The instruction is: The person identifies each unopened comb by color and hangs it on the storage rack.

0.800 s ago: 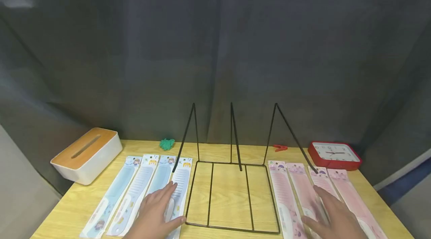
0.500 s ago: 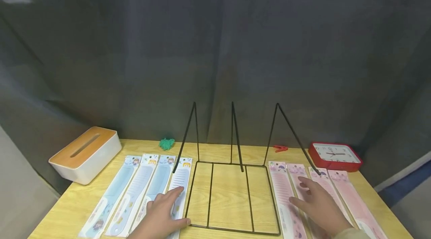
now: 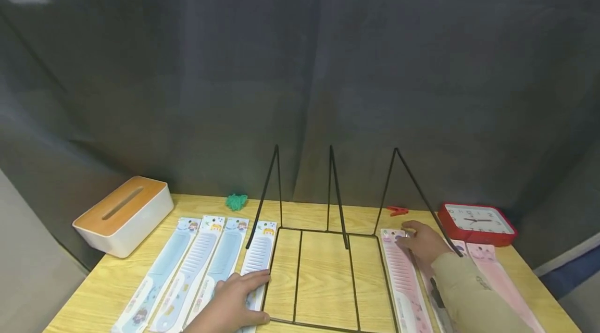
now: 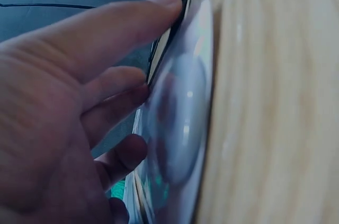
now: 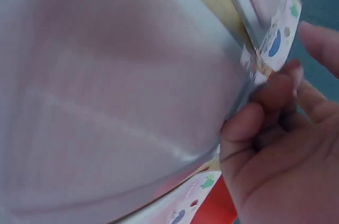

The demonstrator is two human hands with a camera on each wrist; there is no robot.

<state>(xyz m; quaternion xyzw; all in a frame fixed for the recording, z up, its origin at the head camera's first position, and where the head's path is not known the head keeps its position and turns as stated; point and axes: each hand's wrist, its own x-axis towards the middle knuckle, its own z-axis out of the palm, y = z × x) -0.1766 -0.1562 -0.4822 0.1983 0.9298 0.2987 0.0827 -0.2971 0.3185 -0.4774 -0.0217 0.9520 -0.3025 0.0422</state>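
Observation:
In the head view my left hand (image 3: 232, 301) lies over the lower part of the rightmost blue packaged comb (image 3: 260, 250), fingers apart and relaxed. Its thumb is beside the left edge of a black wire rack (image 3: 326, 231). The left wrist view has the fingers (image 4: 124, 79) close to the clear comb package (image 4: 183, 113), not closed round it. My right hand (image 3: 424, 244) is at the top end of the innermost pink packaged combs (image 3: 402, 270). In the right wrist view, thumb and bent fingers are separated near a printed card top (image 5: 283, 36); contact is unclear.
Several blue packaged combs (image 3: 166, 260) line the left side. Another pink comb (image 3: 499, 273) lies far right, partly behind the sleeve (image 3: 469, 291). Behind are a tissue box (image 3: 124, 218), green twine (image 3: 236, 201), red clip (image 3: 397, 211) and red clock (image 3: 478, 224).
My right hand has moved forward and slightly left to the pink packages' top ends, bringing its sleeve into view. My left hand has shifted slightly right, near the rack. The head view has shifted slightly.

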